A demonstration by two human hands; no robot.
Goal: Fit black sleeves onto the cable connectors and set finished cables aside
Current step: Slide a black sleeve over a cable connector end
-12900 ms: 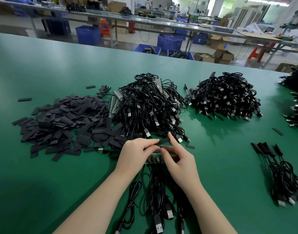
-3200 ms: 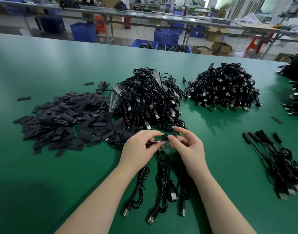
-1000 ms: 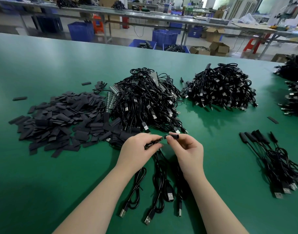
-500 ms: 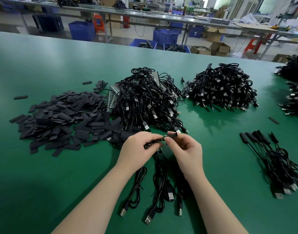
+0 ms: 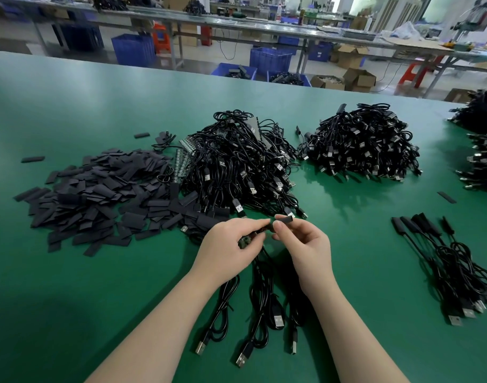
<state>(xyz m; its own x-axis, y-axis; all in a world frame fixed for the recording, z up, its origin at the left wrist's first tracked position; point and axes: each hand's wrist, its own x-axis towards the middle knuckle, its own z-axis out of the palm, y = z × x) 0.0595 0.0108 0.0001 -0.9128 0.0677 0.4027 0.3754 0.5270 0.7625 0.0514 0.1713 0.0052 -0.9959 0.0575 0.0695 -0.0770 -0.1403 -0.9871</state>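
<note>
My left hand [image 5: 231, 244] grips the green circuit-board connector ends [image 5: 244, 241] of a small bunch of black cables [image 5: 260, 297] that trail toward me with USB plugs at their near ends. My right hand [image 5: 305, 244] pinches a black sleeve [image 5: 285, 220] between thumb and forefinger, its left end meeting the connector tip at my left fingertips. A pile of loose flat black sleeves [image 5: 98, 197] lies to the left. Several sleeved cables [image 5: 444, 258] lie set aside at the right.
Behind my hands rises a big heap of black cables [image 5: 236, 167], with a second heap [image 5: 361, 147] to its right and more cables [image 5: 482, 158] at the far right edge. The green table [image 5: 71, 286] has bare surface at near left. A stray sleeve [image 5: 446, 197] lies at right.
My right hand has kept the sleeve pinched at the connector tip, shifting it slightly against my left fingertips. The cable bunch and piles have stayed in place.
</note>
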